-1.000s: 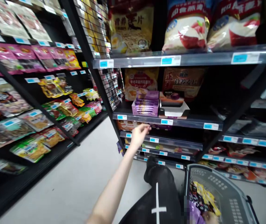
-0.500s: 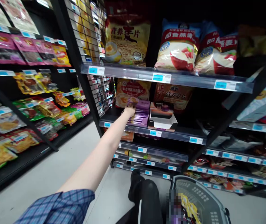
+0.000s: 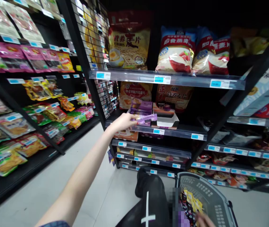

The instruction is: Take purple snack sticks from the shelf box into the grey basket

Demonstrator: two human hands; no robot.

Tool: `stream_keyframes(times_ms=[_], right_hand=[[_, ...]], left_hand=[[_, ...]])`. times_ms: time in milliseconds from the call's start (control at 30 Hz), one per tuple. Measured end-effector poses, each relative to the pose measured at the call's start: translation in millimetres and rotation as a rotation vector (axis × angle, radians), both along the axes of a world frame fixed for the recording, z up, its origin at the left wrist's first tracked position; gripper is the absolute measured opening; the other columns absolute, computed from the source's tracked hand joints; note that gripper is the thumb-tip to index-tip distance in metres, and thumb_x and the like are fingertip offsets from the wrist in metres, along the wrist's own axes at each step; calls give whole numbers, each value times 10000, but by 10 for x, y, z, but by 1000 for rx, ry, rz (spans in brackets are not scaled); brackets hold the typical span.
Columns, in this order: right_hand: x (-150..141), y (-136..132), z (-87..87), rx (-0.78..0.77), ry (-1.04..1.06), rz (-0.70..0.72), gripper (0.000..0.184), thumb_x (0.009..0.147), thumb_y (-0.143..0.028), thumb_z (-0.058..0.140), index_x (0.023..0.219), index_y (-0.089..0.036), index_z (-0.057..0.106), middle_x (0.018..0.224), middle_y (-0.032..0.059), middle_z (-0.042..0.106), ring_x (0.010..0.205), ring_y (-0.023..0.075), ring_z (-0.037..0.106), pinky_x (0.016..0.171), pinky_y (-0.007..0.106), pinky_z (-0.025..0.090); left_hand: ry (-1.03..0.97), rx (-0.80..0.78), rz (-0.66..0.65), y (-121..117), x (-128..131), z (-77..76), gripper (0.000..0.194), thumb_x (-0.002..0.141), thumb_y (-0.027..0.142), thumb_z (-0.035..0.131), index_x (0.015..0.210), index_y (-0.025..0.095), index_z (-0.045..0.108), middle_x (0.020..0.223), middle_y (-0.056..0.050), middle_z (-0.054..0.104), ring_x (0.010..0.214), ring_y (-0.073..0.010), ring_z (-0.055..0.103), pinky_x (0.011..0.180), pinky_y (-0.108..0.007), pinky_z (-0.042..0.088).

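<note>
My left hand (image 3: 125, 121) is closed on the near end of a slim purple stick sachet (image 3: 146, 118), which points to the right above the shelf edge. Behind it an open purple box (image 3: 141, 105) holds more sachets of this kind. Beside that box stands an open carton (image 3: 165, 118) with a white inside. At the bottom edge only part of my right hand (image 3: 204, 219) shows, its fingers closed against dark patterned packets (image 3: 188, 206). Yellow packets (image 3: 193, 200) lie against these, over the grey basket (image 3: 210, 192). Pixelation hides the area to their left.
Bags of cereal (image 3: 129, 47) stand on the shelf above. A clear shelf lip (image 3: 186, 81) juts out there. A wire mesh side (image 3: 106, 97) and black post bound the left. A small purple packet (image 3: 111, 157) shows by the post's foot. My bent leg (image 3: 146, 195) is below.
My left hand has drawn back from the purple box, leftward and down, with a purple sachet in it. My right hand has come into view at the bottom. The view has shifted slightly.
</note>
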State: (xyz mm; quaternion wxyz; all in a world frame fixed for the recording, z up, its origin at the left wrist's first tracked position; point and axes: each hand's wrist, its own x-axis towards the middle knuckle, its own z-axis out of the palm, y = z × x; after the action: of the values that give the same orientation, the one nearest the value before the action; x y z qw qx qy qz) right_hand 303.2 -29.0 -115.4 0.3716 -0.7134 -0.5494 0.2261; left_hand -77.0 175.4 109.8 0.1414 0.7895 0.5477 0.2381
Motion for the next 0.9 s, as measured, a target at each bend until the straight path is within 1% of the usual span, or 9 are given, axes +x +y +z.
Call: stream_keyframes(times_ms=[67, 133, 233, 300, 367, 433, 600, 733, 900], right_hand=[[-158, 49, 343, 90, 177, 58, 357, 774, -513, 527, 844, -204, 691, 819, 72, 717, 692, 219, 672, 644, 326, 567], [-358, 111, 802, 223, 444, 171, 389, 781, -492, 550, 1027, -203, 632, 923, 87, 701, 697, 193, 670, 662, 327, 563], [-658, 117, 1411, 381, 773, 356, 497, 816, -521, 519, 1221, -233, 498, 1039, 86, 636, 665, 156, 652, 548, 296, 543], [-827, 9, 1617, 429, 845, 353, 455, 795, -445, 599, 1186, -227, 514, 875, 25, 638, 533, 111, 607, 466, 245, 509], [-966, -165, 1644, 426, 853, 291, 350, 778, -328, 655, 1089, -198, 562, 694, -23, 612, 466, 93, 581, 433, 208, 488], [-1082, -341, 1548, 447, 863, 194, 287, 770, -262, 668, 1031, -180, 582, 602, -43, 590, 437, 92, 580, 425, 196, 490], [-1279, -565, 1228, 593, 901, -67, 330, 758, -193, 669, 1071, -204, 566, 589, -60, 592, 432, 91, 600, 446, 190, 517], [-1300, -623, 1135, 641, 861, -75, 219, 754, -172, 666, 956, -209, 590, 622, -53, 608, 438, 101, 609, 428, 211, 524], [-1161, -720, 1042, 609, 784, -54, 129, 756, -200, 680, 881, -181, 653, 669, -17, 643, 492, 127, 643, 475, 247, 555]], left_hand=[[-238, -152, -181, -494, 153, -55, 218, 807, 321, 553, 932, 181, 664, 754, -25, 682, 565, -143, 652, 442, -194, 483], [-536, -354, -313, -950, 322, -127, 260, 774, 303, 592, 1006, 193, 635, 859, -40, 684, 585, -146, 662, 411, -191, 488], [-783, -479, -317, -1469, 516, -261, 225, 710, 259, 669, 914, 166, 650, 830, -48, 675, 572, -151, 668, 395, -182, 505], [-901, -501, -273, -1698, 580, -366, 220, 674, 242, 709, 865, 150, 652, 785, -48, 674, 564, -166, 675, 395, -188, 520], [-1019, -484, -227, -1858, 600, -478, 264, 656, 242, 737, 882, 144, 642, 767, -47, 678, 536, -167, 672, 404, -198, 535], [-1132, -431, -187, -1972, 600, -592, 341, 649, 245, 752, 950, 154, 619, 802, -49, 687, 517, -158, 666, 434, -213, 555], [-1248, -281, -169, -2133, 633, -869, 473, 670, 222, 741, 1108, 223, 562, 888, -27, 672, 607, -155, 678, 600, -293, 607], [-1193, -79, -166, -2169, 669, -1055, 506, 682, 231, 735, 1158, 248, 565, 875, -15, 670, 710, -150, 669, 646, -260, 589], [-966, 173, -168, -2145, 631, -1203, 279, 649, 217, 770, 919, 223, 702, 943, -33, 707, 847, -174, 658, 684, -229, 547]])
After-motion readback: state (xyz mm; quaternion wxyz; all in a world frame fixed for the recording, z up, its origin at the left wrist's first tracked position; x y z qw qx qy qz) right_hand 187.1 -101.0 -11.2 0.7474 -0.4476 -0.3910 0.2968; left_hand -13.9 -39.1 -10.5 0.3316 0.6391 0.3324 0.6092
